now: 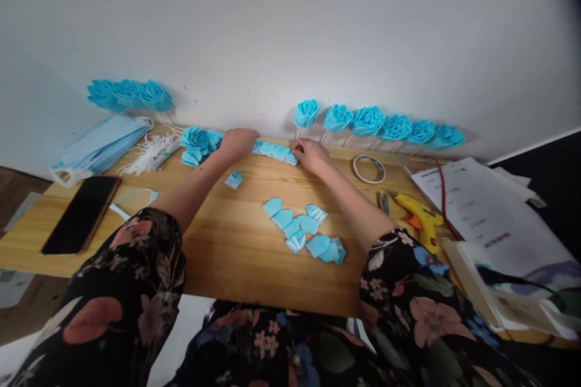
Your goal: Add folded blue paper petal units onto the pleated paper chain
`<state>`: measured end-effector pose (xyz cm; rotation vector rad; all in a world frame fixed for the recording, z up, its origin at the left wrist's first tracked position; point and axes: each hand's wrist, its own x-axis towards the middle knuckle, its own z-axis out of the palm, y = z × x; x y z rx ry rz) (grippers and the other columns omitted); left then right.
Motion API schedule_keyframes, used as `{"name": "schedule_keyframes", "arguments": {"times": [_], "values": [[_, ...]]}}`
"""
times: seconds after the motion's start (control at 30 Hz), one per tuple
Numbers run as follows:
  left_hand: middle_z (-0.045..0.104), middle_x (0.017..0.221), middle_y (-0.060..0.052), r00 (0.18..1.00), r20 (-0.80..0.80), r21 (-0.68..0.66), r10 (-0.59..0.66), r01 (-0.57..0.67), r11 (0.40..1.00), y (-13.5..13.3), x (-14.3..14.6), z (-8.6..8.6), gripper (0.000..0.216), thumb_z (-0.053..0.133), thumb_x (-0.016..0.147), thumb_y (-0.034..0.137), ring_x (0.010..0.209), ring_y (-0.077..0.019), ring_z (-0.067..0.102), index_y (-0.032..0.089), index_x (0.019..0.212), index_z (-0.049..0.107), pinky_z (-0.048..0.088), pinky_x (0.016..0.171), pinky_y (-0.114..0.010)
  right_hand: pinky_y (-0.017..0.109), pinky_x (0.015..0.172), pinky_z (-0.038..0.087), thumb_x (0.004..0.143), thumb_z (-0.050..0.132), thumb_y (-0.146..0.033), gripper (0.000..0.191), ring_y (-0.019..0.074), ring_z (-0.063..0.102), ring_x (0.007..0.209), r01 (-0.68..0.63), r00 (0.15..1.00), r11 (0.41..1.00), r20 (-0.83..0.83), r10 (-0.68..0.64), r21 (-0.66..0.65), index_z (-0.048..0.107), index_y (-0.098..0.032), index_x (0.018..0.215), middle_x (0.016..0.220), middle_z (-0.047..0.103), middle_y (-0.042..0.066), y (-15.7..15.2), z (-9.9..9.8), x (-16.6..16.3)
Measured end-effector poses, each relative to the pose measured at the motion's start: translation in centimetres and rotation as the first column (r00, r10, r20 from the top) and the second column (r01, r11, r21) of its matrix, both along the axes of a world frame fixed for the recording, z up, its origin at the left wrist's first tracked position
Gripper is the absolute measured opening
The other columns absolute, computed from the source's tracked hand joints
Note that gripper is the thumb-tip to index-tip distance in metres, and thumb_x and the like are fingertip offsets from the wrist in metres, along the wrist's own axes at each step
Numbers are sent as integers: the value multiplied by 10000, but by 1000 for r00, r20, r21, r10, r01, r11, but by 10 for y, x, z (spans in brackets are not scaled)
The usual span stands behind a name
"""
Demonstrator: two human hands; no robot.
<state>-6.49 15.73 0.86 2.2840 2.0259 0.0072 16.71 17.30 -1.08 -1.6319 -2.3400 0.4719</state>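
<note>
A row of folded blue petal pieces (275, 151) lies along the far edge of the wooden table (236, 254). My left hand (236, 141) rests on the left end of that row with fingers curled down on it. My right hand (310, 154) pinches the right end of the same row. A loose pile of folded blue petals (303, 231) lies in the middle of the table, and a single petal (234, 179) lies nearer my left arm. A finished blue rose (196, 139) sits just left of my left hand.
Blue paper roses (376, 124) on sticks lean on the wall at right, more roses (129, 95) at left. A stack of blue masks (102, 145), white ear loops (147, 154), a phone (82, 213), tape roll (369, 168), yellow glue gun (422, 217), scissors (382, 199) and papers (485, 205) surround the work area.
</note>
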Motion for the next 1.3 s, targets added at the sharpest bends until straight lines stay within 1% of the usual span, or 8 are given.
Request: {"name": "schedule_keyframes", "arguments": {"times": [0.27,0.43,0.57,0.8,0.97,1.1,1.23,1.3], "values": [[721,1251,-67,984,59,30,-168,167,986,-45,-6,0,424,402,938,176,1186,-229,637,218,1226,710,447,1029,-322,256,694,442,786,636,-123,78,143,629,731,-137,967,982,-233,104,-130,698,-171,786,821,733,20,-36,8,27],[673,1324,-131,960,240,259,-142,77,963,-83,-16,20,456,365,942,180,1225,-264,617,128,1265,683,459,1054,-387,223,540,448,790,659,-153,53,102,559,538,-102,813,924,-567,-136,-369,633,-178,751,609,637,-26,-58,9,32],[747,1179,-91,932,362,214,-23,-59,975,-121,-38,23,405,419,913,200,1092,-261,684,166,1157,741,506,959,-366,197,475,457,792,709,-181,68,87,560,505,-93,670,889,-689,-278,-448,668,-181,846,618,652,-24,-68,5,30],[761,1103,-107,937,284,29,203,-220,975,-148,-61,-4,397,471,925,325,986,-298,686,186,1167,753,494,824,-365,218,524,511,751,774,-309,196,98,597,549,-168,577,880,-768,-277,-444,697,-187,884,674,686,-9,-77,-8,26],[761,1012,-100,870,473,115,141,-219,969,-156,-43,6,386,480,923,342,880,-244,659,163,1123,758,477,780,-340,246,546,498,748,740,-362,238,105,569,526,-67,549,959,-813,-194,-274,691,-202,918,630,653,-41,-84,-9,23],[747,998,-98,526,847,-60,74,-45,997,-165,-2,19,397,534,925,468,803,-185,636,152,1002,761,501,704,-292,255,587,512,789,684,-381,239,114,594,585,-40,552,993,-830,-72,-113,691,-215,961,698,686,-36,-94,4,21],[734,984,-125,4,918,-386,397,240,891,-161,43,14,435,672,860,538,782,-175,665,124,988,715,560,739,-319,256,586,512,809,651,-376,245,113,602,581,-29,549,999,-836,-23,-46,675,-215,991,737,712,-27,-105,18,20],[736,997,-133,-160,822,-471,547,349,810,-156,58,10,428,697,849,543,814,-191,695,133,971,686,572,802,-346,257,598,515,821,640,-361,242,117,616,602,-12,563,1000,-826,-17,-29,671,-219,1016,767,724,-18,-111,23,20]]}}
